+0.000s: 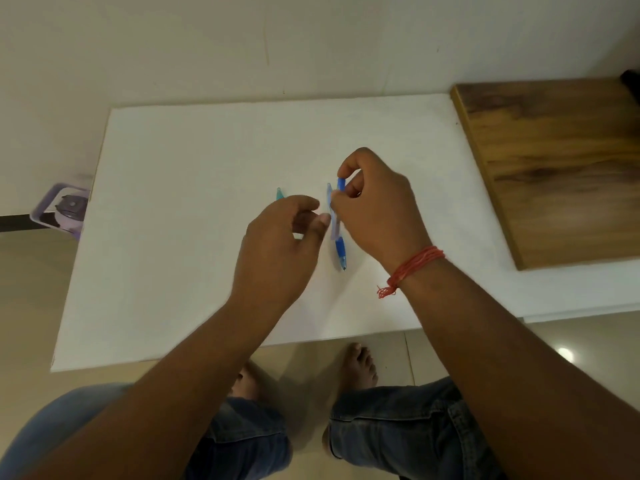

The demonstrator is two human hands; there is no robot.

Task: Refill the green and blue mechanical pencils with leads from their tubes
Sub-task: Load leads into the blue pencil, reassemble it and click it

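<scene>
The blue mechanical pencil (339,247) hangs over the middle of the white board (173,220), tip pointing toward me. My right hand (375,206) pinches its top end, thumb and forefinger closed on the blue cap. My left hand (280,247) hovers just left of the pencil with fingers loosely curled and nothing in it. Behind my left hand, only the teal-green tip of another item (279,194) shows; the rest is hidden. I cannot make out any lead tubes.
A wooden board (561,168) lies at the right, overlapping the white board's corner. A purple-rimmed box (62,209) sits on the floor at the left. My knees and bare feet are below the board's near edge.
</scene>
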